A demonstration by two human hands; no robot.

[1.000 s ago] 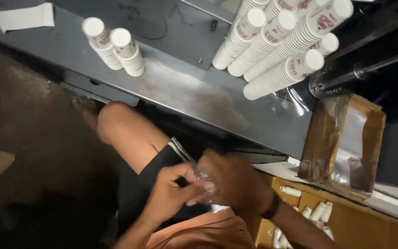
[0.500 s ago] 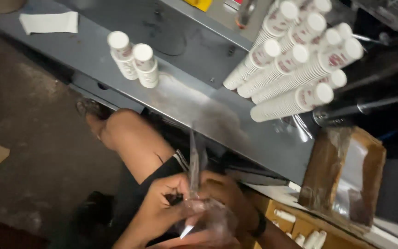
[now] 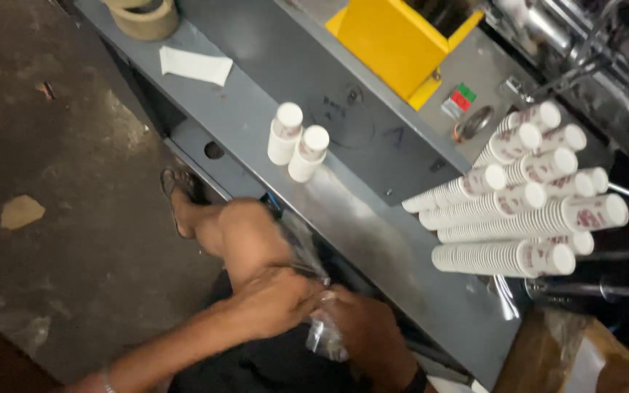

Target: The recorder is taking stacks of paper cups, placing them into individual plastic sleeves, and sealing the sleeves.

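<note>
- Left hand: grip closed on the upper edge of a clear plastic bag, over the knee.
- Right hand: grip closed on the bag's lower part; the bag lies between both hands.
- Tabletop: stacked paper cups well apart.

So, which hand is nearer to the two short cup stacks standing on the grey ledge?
Left. The left hand lies on the knee below the cup stacks; the right hand is lower and further right.
</note>
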